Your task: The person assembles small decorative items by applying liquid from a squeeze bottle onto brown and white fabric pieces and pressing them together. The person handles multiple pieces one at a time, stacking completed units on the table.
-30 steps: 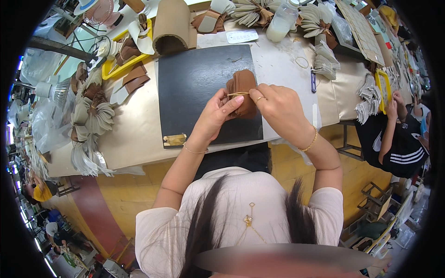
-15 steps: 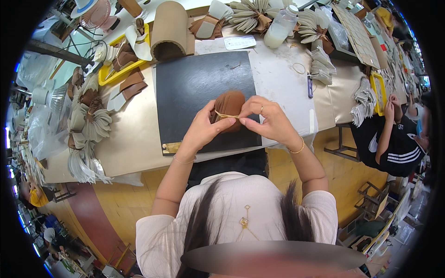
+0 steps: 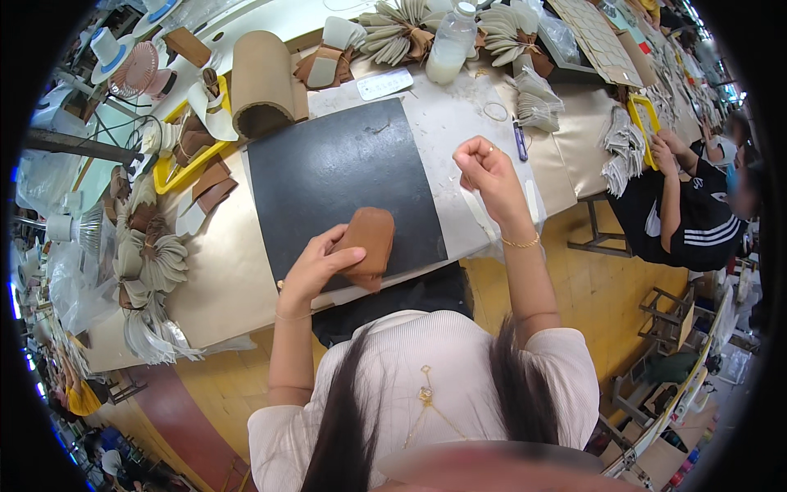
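Note:
My left hand [image 3: 316, 261] is closed around a stack of brown leather pieces [image 3: 370, 239], thumb on top and fingers along the far side. The stack is held above the near part of a black board [image 3: 340, 168], its lower pieces slightly fanned. No band shows around it. Away to the right, my right hand [image 3: 485, 168] is raised over the pale sheet, fingers curled and pinched together. Whatever it holds, if anything, is hidden.
At the back stand a brown curved form [image 3: 264, 82] and a bottle of whitish liquid [image 3: 452, 47]. Bundled pieces [image 3: 152, 256] and a yellow tray [image 3: 187, 172] lie left. A purple pen [image 3: 520, 139] lies right. A co-worker [image 3: 680, 205] sits farther right.
My right hand has left the stack, moving up and right. The band that circled the stack no longer shows on it. My left hand has drawn the stack nearer and turned it.

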Tool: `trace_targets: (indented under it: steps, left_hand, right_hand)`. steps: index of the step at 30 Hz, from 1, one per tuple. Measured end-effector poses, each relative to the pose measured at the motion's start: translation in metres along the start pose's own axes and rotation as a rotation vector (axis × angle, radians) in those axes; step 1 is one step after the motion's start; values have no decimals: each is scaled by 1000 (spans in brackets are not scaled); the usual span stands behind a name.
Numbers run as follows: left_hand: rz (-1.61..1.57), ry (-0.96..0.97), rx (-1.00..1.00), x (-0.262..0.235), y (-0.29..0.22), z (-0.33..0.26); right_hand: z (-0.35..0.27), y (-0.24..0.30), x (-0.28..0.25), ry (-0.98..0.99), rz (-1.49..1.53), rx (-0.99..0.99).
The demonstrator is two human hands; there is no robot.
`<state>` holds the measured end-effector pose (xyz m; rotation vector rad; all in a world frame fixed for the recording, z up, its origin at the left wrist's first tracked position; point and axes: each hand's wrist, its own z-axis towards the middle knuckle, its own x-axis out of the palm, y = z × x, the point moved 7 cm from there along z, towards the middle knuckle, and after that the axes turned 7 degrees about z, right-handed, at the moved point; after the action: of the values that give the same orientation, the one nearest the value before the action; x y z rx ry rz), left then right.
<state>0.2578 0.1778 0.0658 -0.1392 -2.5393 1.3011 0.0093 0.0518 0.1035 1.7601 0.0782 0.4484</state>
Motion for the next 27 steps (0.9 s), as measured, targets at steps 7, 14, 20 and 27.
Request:
trace_targets:
  steps: [7, 14, 20, 27]
  left_hand:
    - [-457, 44, 149, 3, 12, 5]
    - [-972, -24, 153, 3, 25, 11]
    - [-1087, 75, 130, 8, 32, 7]
    - [-1010, 36, 212, 5, 30, 5]
  right_hand:
    - [41, 15, -41, -31, -1327, -730]
    - [132, -3, -121, -200, -1619, -30]
    - [140, 3, -118, -263, -1769, -132]
    - [111, 34, -58, -107, -1573, -517]
